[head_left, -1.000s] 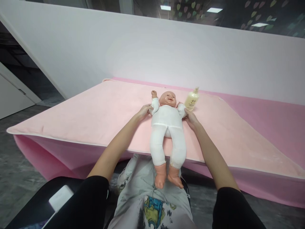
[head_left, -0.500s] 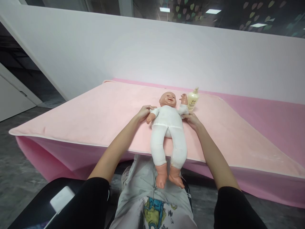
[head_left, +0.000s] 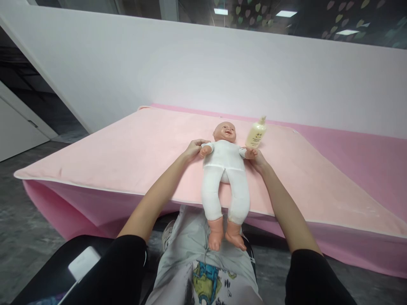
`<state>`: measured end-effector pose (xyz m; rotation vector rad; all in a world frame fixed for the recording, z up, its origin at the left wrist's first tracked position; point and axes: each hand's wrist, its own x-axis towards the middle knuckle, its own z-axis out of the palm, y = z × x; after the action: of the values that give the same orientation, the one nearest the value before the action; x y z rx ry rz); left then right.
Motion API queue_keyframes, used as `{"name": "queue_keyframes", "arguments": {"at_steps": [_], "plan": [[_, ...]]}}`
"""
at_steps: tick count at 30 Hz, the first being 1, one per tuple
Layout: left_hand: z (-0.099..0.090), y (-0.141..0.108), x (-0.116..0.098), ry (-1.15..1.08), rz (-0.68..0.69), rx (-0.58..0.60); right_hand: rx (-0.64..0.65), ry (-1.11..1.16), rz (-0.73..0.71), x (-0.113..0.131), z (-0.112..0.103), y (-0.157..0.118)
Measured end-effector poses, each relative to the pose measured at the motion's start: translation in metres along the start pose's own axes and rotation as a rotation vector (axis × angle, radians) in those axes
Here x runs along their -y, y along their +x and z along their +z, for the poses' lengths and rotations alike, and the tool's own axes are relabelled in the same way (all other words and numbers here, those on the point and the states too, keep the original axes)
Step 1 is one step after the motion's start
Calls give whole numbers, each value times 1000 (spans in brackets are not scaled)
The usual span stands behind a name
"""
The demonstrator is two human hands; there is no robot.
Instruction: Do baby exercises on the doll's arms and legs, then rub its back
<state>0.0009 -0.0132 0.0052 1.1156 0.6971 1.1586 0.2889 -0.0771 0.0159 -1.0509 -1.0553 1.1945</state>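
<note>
A baby doll (head_left: pixel 225 154) with a white cloth body lies face up, head away from me, its feet hanging past the table's front edge. My left hand (head_left: pixel 193 149) is closed on the doll's arm at the left, fingers at the white sleeve. At the right, my right hand (head_left: pixel 260 162) grips the other arm from beneath; the doll's small hand covers part of my fingers. Just beyond my right hand stands a pale yellow pump bottle (head_left: pixel 256 134).
A light pink blanket (head_left: pixel 152 144) covers the table over a darker pink cloth (head_left: pixel 359 156). Behind rises a white partition (head_left: pixel 222 67). A white phone-like object (head_left: pixel 84 263) lies on a black surface at my lower left.
The doll's arm at the right has come down from pointing up to lying over my right hand. Its left-side forearm has turned slightly upward and inward.
</note>
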Motion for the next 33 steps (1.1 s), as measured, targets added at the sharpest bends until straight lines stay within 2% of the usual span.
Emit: {"name": "queue_keyframes", "arguments": {"at_steps": [5,8,16,29,33], "plan": [[0,-1,-2,13,35,80,-11,125,-19,2,-1,0],[1,-2,-4,32,50,102,-44,119,8,1,-2,3],[2,3,-1,73,-15,-62,-88,135,-1,-4,-3,8],[2,4,-3,102,-57,-82,-89,147,6,-6,-2,9],[2,4,-3,92,-51,-84,-100,110,49,-5,-2,9]]}}
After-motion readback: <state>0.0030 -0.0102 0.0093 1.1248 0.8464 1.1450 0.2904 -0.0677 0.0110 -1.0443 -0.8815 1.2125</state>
